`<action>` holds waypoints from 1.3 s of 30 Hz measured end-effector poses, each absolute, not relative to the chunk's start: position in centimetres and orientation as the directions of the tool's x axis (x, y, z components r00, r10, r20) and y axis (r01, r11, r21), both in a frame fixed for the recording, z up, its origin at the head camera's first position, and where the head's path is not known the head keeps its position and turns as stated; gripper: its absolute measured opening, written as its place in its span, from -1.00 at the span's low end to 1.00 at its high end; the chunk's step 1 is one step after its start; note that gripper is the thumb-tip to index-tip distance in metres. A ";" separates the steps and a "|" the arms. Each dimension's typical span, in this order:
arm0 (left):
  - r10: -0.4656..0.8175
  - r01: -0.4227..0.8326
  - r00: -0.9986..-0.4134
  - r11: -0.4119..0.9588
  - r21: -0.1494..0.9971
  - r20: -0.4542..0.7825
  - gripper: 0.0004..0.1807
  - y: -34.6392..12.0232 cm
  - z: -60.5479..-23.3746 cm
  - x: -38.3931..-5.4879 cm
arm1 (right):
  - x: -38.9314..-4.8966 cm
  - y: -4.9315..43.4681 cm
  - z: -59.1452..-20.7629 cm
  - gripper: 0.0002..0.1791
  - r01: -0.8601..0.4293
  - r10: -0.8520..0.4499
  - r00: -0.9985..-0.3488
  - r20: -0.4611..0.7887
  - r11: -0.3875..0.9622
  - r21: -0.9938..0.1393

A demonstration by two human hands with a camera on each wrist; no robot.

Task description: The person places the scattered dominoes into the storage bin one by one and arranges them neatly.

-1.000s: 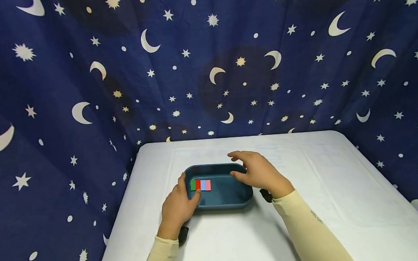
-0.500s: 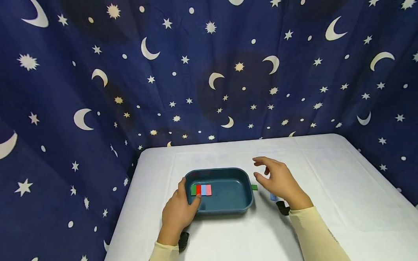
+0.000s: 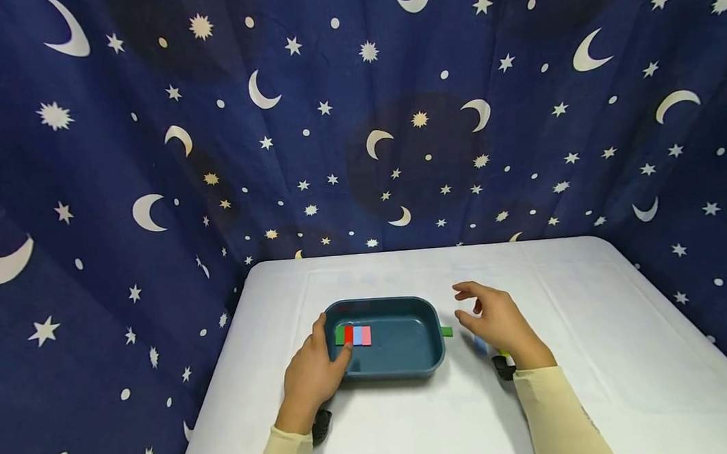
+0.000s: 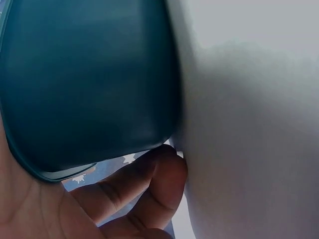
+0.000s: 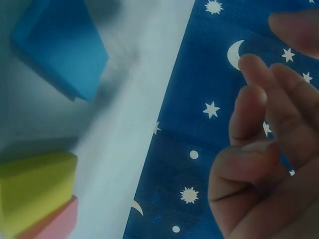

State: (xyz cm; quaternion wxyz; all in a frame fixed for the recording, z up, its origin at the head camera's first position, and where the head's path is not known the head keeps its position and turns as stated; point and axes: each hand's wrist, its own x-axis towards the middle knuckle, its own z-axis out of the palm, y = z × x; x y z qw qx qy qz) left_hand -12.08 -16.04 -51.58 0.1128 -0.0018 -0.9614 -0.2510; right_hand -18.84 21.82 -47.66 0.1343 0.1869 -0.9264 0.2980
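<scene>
A dark teal plastic tray [image 3: 400, 338] sits on the white table. My left hand [image 3: 312, 380] grips its left end, thumb over the rim and fingers outside; the left wrist view shows those fingers bent against the tray wall [image 4: 89, 89]. Inside lie a green block [image 3: 340, 335], a red block [image 3: 348, 335], a light blue block [image 3: 357, 335] and a pink block [image 3: 366, 336], side by side. My right hand [image 3: 498, 321] hovers right of the tray, fingers loosely bent, holding nothing. Near it are a blue block [image 5: 60, 50] and a yellow block [image 5: 40, 186] above a pink block [image 5: 55, 221].
Another green block [image 3: 447, 331] lies just outside the tray's right end. The white tablecloth [image 3: 411, 423] spreads around, and a dark blue curtain [image 3: 335, 153] with moons and stars hangs behind the table and along its sides.
My right hand has moved rightward from over the tray's right end, uncovering the green block there and parts of the blue and yellow blocks. The left hand has kept its hold on the tray.
</scene>
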 end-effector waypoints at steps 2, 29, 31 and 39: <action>-0.050 0.066 -0.973 0.874 0.481 0.224 -0.05 -16.0 -51.7 -12.0 | -18.9 21.8 -47.9 -0.46 -0.430 -0.276 -0.894 0.352 0.751 -0.502; -0.039 0.083 -0.969 0.878 0.471 0.242 -0.05 -16.2 -51.5 -12.5 | -19.9 21.0 -49.9 -0.54 -0.390 -0.344 -0.921 0.185 0.779 -0.490; -0.040 0.081 -0.970 0.878 0.472 0.240 -0.05 -16.1 -51.5 -12.5 | -19.9 21.0 -50.0 -0.55 -0.379 -0.340 -0.925 0.172 0.785 -0.490; -0.041 0.072 -0.973 0.880 0.469 0.226 -0.05 -16.1 -51.7 -12.4 | -19.7 20.8 -50.4 -0.54 -0.335 -0.323 -0.940 0.113 0.803 -0.493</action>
